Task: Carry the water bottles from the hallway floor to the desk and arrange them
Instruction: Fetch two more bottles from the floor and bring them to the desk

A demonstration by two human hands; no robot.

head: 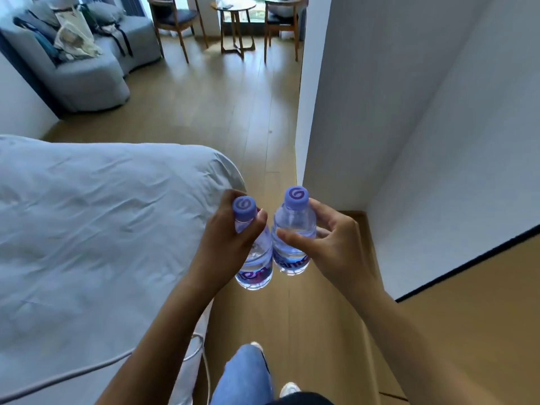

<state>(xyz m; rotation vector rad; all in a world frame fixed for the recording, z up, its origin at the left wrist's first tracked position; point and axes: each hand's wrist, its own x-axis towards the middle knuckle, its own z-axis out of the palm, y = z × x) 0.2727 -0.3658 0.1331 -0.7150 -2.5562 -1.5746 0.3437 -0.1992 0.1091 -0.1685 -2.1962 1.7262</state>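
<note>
Wood floor (pixel 228 118) runs between bed (pixel 87 229) and white wall (pixel 380 97).

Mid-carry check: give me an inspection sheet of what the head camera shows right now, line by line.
Surface: wooden floor; no desk identified.
Job's things: two capped bottles, upright, side by side; left bottle, right bottle.
Clutter: bags on sofa.
Grippers: left hand grips left bottle near its neck; right hand pinches right bottle.
Cables: grey cable along bed edge.
Surroundings: white wall to the right; round table with chairs ahead.
</note>
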